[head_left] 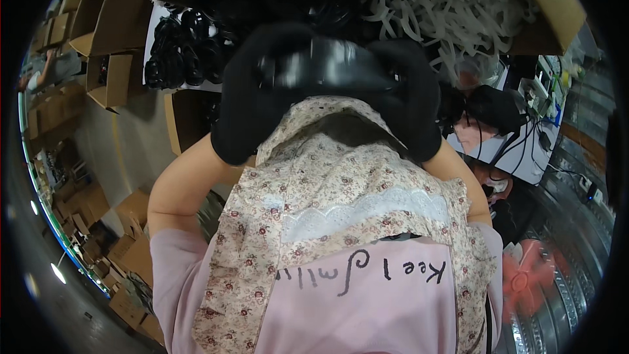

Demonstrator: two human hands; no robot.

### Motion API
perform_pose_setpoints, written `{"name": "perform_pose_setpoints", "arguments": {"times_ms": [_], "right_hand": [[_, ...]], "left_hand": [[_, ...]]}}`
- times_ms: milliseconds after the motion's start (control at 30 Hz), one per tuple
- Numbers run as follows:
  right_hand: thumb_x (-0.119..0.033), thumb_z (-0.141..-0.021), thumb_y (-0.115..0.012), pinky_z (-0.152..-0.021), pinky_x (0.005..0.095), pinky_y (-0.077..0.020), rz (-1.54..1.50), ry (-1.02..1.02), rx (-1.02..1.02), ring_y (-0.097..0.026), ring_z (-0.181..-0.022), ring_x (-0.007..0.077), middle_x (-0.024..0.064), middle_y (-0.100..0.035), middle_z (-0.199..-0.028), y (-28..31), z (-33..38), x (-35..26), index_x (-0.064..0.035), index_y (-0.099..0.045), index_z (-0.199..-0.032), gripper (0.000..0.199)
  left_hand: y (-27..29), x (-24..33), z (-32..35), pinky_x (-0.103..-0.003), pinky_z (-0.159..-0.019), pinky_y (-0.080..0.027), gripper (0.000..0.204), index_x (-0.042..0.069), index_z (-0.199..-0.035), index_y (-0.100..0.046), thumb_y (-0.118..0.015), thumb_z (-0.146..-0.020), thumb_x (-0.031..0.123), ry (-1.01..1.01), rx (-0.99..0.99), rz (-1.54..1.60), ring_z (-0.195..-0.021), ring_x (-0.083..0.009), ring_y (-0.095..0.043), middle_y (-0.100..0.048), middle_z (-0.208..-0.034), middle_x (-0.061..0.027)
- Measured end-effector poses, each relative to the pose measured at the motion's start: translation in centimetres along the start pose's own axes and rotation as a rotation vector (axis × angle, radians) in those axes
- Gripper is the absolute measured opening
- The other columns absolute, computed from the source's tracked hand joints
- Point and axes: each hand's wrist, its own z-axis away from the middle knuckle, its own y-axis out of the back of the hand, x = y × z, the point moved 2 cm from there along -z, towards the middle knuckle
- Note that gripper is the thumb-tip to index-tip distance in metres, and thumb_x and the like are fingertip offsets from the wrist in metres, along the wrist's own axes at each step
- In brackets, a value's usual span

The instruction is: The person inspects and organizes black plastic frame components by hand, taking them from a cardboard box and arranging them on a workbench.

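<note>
Both my hands wear black gloves and are raised in front of my chest, one at each end of a glossy black curved piece (334,65). My left hand (252,92) grips its left end, and my right hand (413,88) grips its right end. The piece is smeared by motion and catches white reflections, so its exact kind does not show. Dark gloves against the dark background hide most of the finger outlines. Just below the piece is the top of my flowered apron (327,157).
Several glossy black looped parts (187,46) lie on a white surface at the far left. A cardboard box (550,0) at the far right holds a heap of translucent white strips (452,6). Cables cross a white tabletop (524,157) at right, near a red fan (527,278). Cartons (121,78) stand left.
</note>
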Motion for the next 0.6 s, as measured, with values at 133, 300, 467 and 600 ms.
{"name": "perform_pose_setpoints", "arguments": {"times_ms": [133,300,467,600], "right_hand": [[-0.020,-0.087,-0.069,-0.075,0.0271,-0.0501,-0.433,-0.630,-0.139,-0.062,-0.088,0.0125,0.0064,-0.067,-0.096,-0.3,-0.1,1.6,-0.0017,-0.061,-0.116,0.036],[-0.020,-0.090,-0.064,-0.077,0.0264,-0.0514,-0.604,-0.766,-0.162,-0.063,-0.089,0.0123,0.0077,-0.066,-0.098,-0.5,0.3,1.7,-0.0001,-0.059,-0.118,0.035],[-0.021,-0.093,-0.057,-0.082,0.0279,-0.0527,-1.000,-0.976,-0.121,-0.064,-0.096,0.0169,0.0113,-0.063,-0.110,-1.0,0.3,0.6,0.0013,-0.053,-0.128,0.042],[-0.021,-0.093,-0.056,-0.082,0.0292,-0.0547,-1.069,-1.094,-0.155,-0.062,-0.100,0.0197,0.0118,-0.059,-0.118,-0.8,0.2,-1.8,0.0012,-0.047,-0.133,0.047]], "left_hand": [[-0.6,-2.6,-0.7,-0.030,-0.098,-0.046,0.049,0.001,-0.129,-0.054,-0.072,-0.085,0.015,0.475,-0.133,0.574,-0.110,-0.0149,-0.058,-0.062,-0.120,-0.0069],[0.3,-5.1,-0.6,-0.030,-0.100,-0.045,0.042,0.001,-0.133,-0.052,-0.056,-0.097,0.023,0.498,-0.159,0.596,-0.114,-0.0162,-0.057,-0.061,-0.125,-0.0088],[0.9,-6.9,-1.0,-0.032,-0.103,-0.045,0.042,0.001,-0.133,-0.051,-0.040,-0.105,0.029,0.489,-0.076,0.668,-0.116,-0.0180,-0.057,-0.059,-0.128,-0.0098],[0.9,-5.9,-1.5,-0.034,-0.098,-0.049,0.050,0.002,-0.132,-0.053,-0.037,-0.104,0.040,0.742,0.005,0.951,-0.112,-0.0200,-0.060,-0.062,-0.125,-0.0110]]}}
